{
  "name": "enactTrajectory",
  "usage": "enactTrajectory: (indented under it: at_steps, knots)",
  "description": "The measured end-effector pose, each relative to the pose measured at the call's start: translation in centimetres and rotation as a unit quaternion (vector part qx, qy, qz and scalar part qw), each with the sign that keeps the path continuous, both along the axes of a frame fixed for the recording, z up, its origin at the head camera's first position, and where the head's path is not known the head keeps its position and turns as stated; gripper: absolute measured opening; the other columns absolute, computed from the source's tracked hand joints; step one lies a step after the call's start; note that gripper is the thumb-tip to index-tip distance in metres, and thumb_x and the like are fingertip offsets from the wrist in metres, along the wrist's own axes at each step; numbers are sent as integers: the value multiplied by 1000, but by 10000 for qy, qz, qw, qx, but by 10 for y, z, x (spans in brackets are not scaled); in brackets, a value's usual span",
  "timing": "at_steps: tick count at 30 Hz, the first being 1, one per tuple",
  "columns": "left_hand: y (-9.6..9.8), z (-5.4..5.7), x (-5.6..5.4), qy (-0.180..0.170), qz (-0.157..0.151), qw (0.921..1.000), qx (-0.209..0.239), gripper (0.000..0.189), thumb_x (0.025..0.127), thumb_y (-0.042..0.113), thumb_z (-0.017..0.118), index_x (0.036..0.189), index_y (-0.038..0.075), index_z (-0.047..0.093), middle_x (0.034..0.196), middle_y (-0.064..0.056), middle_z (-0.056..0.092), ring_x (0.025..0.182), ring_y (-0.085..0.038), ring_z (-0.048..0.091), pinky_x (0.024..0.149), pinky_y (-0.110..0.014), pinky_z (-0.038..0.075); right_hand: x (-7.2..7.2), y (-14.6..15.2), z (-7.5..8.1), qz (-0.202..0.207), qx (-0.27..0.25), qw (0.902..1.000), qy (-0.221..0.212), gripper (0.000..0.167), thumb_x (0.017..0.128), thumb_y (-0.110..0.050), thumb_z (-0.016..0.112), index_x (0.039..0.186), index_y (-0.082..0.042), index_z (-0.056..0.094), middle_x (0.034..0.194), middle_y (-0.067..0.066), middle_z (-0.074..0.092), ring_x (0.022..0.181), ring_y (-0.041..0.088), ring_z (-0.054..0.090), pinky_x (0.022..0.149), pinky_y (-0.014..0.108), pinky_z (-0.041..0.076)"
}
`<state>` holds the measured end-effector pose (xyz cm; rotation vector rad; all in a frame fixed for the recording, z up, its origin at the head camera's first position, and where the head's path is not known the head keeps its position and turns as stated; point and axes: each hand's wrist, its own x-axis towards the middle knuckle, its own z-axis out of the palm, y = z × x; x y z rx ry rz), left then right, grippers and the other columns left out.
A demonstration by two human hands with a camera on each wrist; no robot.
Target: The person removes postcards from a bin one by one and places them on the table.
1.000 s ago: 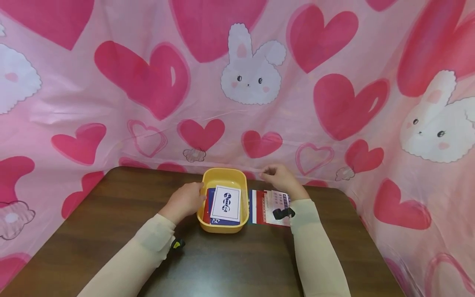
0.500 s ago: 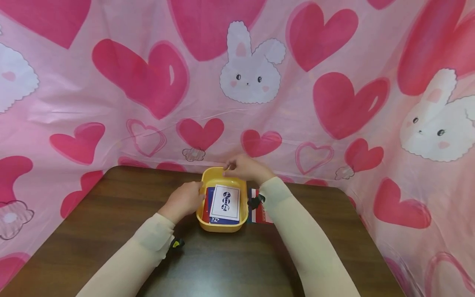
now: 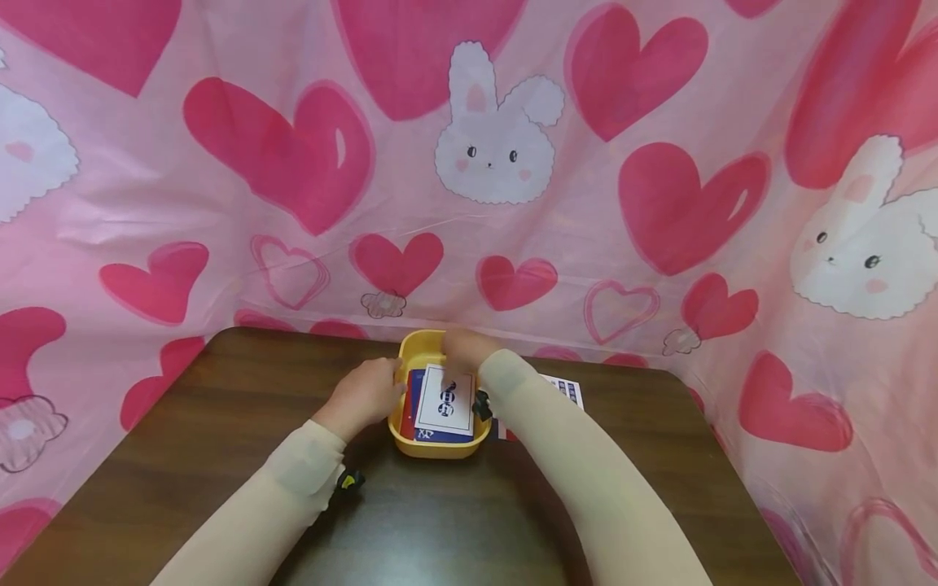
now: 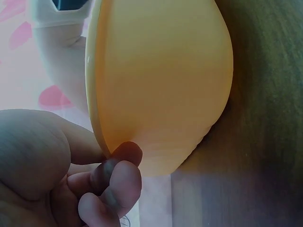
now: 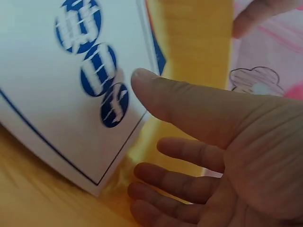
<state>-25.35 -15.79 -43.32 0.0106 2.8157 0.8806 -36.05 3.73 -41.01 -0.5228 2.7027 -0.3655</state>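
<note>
A yellow plastic basin (image 3: 440, 452) stands on the table; a white card (image 5: 71, 123) with blue ovals and white lettering lies on top inside it. Beneath that card show a blue card (image 3: 440, 438) and a red edge. At the basin's left side, my left hand (image 3: 361, 399) pinches the rim, its thumb and fingertips on either side of the wall in the left wrist view. My right hand (image 3: 463, 352) is inside the basin at the white card's far end. In the right wrist view its thumb lies close over the card, with the fingers loosely extended; no grip shows.
Just right of the basin lie printed papers or cards, one white with dark text (image 3: 564, 387), partly hidden by my right sleeve. The brown wooden table (image 3: 410, 529) ends at a pink cloth backdrop (image 3: 513, 236) with hearts and rabbits.
My right hand has moved left from above the printed papers, over the basin's far rim, and down to the white card. The left hand has stayed at the rim.
</note>
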Motion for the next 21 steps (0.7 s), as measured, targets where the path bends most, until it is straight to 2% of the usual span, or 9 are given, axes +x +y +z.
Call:
enactTrajectory:
  at_steps: [3, 6, 13, 15, 18, 21]
  knots:
    - [0, 0, -1, 5, 17, 10000, 5, 68, 110, 30, 75, 170, 7, 52, 160, -19, 67, 137, -42, 73, 113, -57, 63, 1, -2, -3, -120, 206, 9997, 25, 37, 83, -19, 104, 110, -16, 78, 98, 0, 78, 91, 21, 76, 89, 41, 71]
    - [0, 0, -1, -17, -6, 10000, -24, 68, 110, 31, 74, 170, 6, 51, 160, -20, 67, 136, -42, 73, 112, -56, 64, 4, -5, -5, -32, 429, 9990, 96, 36, 84, -19, 103, 110, -15, 77, 100, 1, 77, 94, 21, 73, 94, 41, 69]
    - [-1, 1, 0, 13, -39, 10000, -57, 68, 110, 31, 74, 170, 6, 52, 162, -21, 65, 135, -41, 74, 111, -55, 65, 9, -10, -5, -49, 365, 9992, 173, 33, 85, -15, 101, 108, -13, 77, 98, 1, 77, 93, 20, 73, 96, 40, 70]
    - [-1, 1, 1, 11, -42, 10000, -47, 68, 110, 31, 74, 170, 6, 52, 161, -21, 66, 134, -41, 74, 111, -55, 65, 9, -9, -5, 112, 472, 9984, 294, 33, 86, -17, 101, 109, -13, 77, 99, 0, 77, 93, 20, 72, 96, 39, 69]
    - [-1, 1, 1, -3, -20, 10000, -44, 68, 110, 31, 74, 169, 6, 52, 160, -20, 67, 133, -40, 74, 112, -56, 64, 7, -7, -4, 259, 466, 9979, 367, 26, 92, -18, 97, 108, -13, 77, 97, 1, 78, 88, 20, 75, 90, 39, 70]
    - [0, 0, 0, -3, -2, 10000, -57, 68, 110, 32, 75, 169, 7, 52, 159, -19, 68, 130, -37, 75, 114, -57, 63, 4, -5, -1, 212, 197, 9992, 272, 13, 100, -17, 88, 106, -14, 77, 95, 2, 78, 84, 21, 77, 77, 38, 71]
